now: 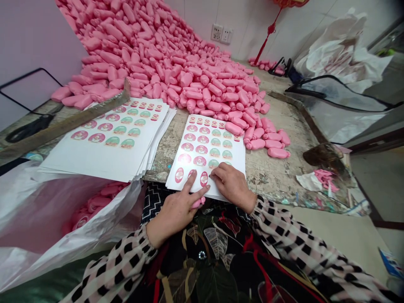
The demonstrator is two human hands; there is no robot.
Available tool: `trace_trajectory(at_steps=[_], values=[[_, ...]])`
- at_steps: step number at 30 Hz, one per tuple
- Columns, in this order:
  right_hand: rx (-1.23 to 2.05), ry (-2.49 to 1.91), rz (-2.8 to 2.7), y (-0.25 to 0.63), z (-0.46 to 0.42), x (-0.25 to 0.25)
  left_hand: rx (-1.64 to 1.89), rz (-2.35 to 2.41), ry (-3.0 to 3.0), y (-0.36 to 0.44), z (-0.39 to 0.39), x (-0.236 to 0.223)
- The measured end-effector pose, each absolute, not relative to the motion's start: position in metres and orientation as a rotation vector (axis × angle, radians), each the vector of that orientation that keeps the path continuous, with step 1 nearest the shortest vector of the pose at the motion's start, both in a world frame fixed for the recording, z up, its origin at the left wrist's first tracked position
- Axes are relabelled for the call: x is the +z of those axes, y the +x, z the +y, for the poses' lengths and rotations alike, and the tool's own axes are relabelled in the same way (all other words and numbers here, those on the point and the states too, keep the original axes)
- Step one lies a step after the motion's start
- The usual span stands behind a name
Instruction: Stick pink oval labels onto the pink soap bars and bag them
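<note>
A white sticker sheet (206,151) with round pink and green labels lies at the table's near edge. My left hand (178,208) is closed round a small pink plastic piece (198,203), its index finger stretched onto the sheet beside an oval label (203,178). My right hand (232,183) rests on the sheet's near right corner, fingers curled and pinched at a label's edge; what they hold is too small to make out. A huge heap of pink plastic pieces (176,63) covers the far side of the table.
A stack of sticker sheets (110,139) lies left, with a long metal bar (66,124) across its top. A clear bag (47,219) with pink pieces hangs at near left. Another bag on a black frame (341,105) stands right. Wall sockets (221,33) at back.
</note>
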State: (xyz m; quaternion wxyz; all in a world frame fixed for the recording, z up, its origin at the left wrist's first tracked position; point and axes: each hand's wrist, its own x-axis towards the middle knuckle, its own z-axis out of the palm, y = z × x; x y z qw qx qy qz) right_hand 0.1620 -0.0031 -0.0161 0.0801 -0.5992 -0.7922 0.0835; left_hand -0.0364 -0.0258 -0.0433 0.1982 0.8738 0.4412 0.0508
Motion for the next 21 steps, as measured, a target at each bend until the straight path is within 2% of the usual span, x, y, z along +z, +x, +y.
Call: trace_trajectory(at_steps=[9, 16, 21], values=[[0.421, -1.831, -2.027, 0.149, -0.022, -0.030, 0.145, 1.247, 2.473, -0.032, -0.025, -0.048], [0.540, -2.034, -1.862, 0.143, -0.011, -0.023, 0.123, 1.258, 2.505, -0.032, -0.026, -0.049], [0.444, -2.024, -1.926, 0.138, -0.008, -0.012, 0.100, 1.276, 2.521, -0.031, -0.026, -0.048]])
